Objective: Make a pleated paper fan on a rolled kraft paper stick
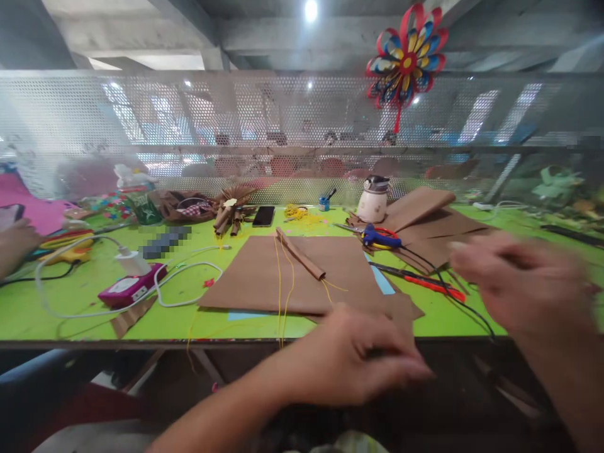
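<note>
My left hand (358,358) is at the near table edge, in front of the brown paper sheet (245,277). Its thumb and fingers are pinched together; whatever they hold, if anything, does not show. Raised at the right is my right hand (523,283), blurred, with its fingers curled to a pinch; I cannot make out anything between them. On the sheet lies a rolled brown paper tube (301,255), slanting, with yellow string (279,283) coming out of both ends. Two strands run down over the table edge.
Right of the sheet are red-handled scissors (438,287), a blue glue gun (380,238) with its cord, folded brown paper (425,220) and a white flask (372,200). A phone (263,216) and a purple power strip (132,286) lie leftward. Another person's hand (19,242) shows at far left.
</note>
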Motion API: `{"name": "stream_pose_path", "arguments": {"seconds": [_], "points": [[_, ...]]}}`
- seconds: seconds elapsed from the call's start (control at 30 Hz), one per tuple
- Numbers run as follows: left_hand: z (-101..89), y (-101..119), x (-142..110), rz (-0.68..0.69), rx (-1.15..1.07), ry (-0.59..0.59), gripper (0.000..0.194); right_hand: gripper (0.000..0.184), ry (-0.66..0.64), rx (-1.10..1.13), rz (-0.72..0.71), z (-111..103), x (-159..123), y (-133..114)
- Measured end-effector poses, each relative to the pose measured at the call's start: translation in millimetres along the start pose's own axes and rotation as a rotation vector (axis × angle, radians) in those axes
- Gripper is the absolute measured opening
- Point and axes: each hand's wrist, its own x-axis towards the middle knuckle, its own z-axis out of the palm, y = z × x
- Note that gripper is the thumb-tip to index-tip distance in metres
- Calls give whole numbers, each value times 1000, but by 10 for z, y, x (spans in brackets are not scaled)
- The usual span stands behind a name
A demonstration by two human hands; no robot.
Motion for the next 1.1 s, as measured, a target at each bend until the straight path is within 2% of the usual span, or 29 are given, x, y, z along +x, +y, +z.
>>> {"name": "stream_pose_path", "arguments": {"seconds": [0.03,0.13,0.2,0.27,0.33,0.47,0.6,0.73,0.87,0.97,1.1], "points": [[-196,-20,-23,-25,55,147,21,5,-3,-133,-4,132,247,78],[-950,-202,11,-53,-3,477,21,23,-369,-280,63,739,916,314],[-1434,-380,79,-51,-102,766,20,25,-510,-397,130,1170,1176,460],[-1769,-559,138,-197,-219,902,14,35,-553,-558,219,1517,1295,590],[-1913,-730,168,-297,-251,886,11,40,-533,-612,258,1756,1328,706],[-1819,-1043,162,-419,-339,797,12,29,-517,-596,307,1948,1324,893],[-1670,-1175,167,-472,-419,805,19,26,-493,-497,332,1897,1360,961],[-1592,-1054,251,-417,-442,844,26,35,-428,-389,315,1811,1369,858],[-1569,-899,348,-252,-502,861,19,31,-394,-190,315,1805,1301,723],[-1590,-858,371,-191,-572,865,14,27,-394,-55,382,1814,1267,702],[-1565,-856,362,-177,-548,807,19,32,-442,126,490,1795,1297,740]]}}
